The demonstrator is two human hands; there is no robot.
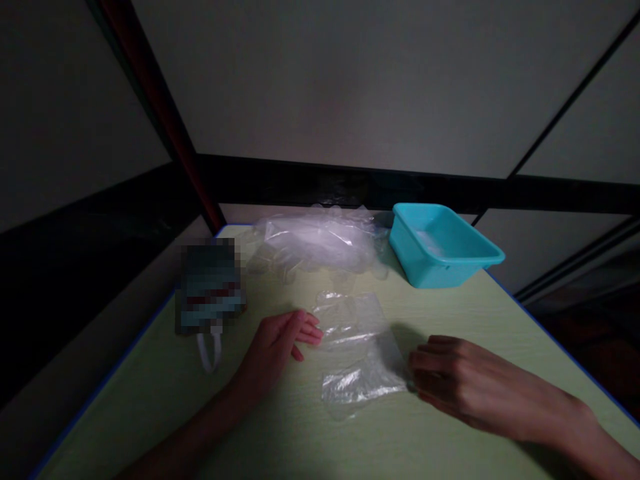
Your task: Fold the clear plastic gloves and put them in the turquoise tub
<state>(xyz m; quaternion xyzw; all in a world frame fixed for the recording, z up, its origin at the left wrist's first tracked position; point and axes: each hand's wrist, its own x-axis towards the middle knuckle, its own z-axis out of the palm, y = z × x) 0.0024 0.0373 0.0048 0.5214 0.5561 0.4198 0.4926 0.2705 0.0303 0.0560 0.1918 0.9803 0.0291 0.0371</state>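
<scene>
A thin clear plastic piece, with the look of a disposable glove (357, 343), lies flat and wrinkled on the table. At its left edge is my left hand (283, 340), fingers stretched out and holding nothing. My right hand (445, 377) is at the other side, fingers curled together at the glove's right edge; the fingertips are partly hidden. Behind the single piece lies a loose pile of similar clear plastic gloves (320, 240).
A turquoise plastic basin (425, 270) stands at the table's back right, with something whitish inside. On the left lies a blurred-out object (210, 287) with a white loop (204, 353). The pale green table (300, 440) has blue edges, and cabinet panels (340, 87) rise behind it.
</scene>
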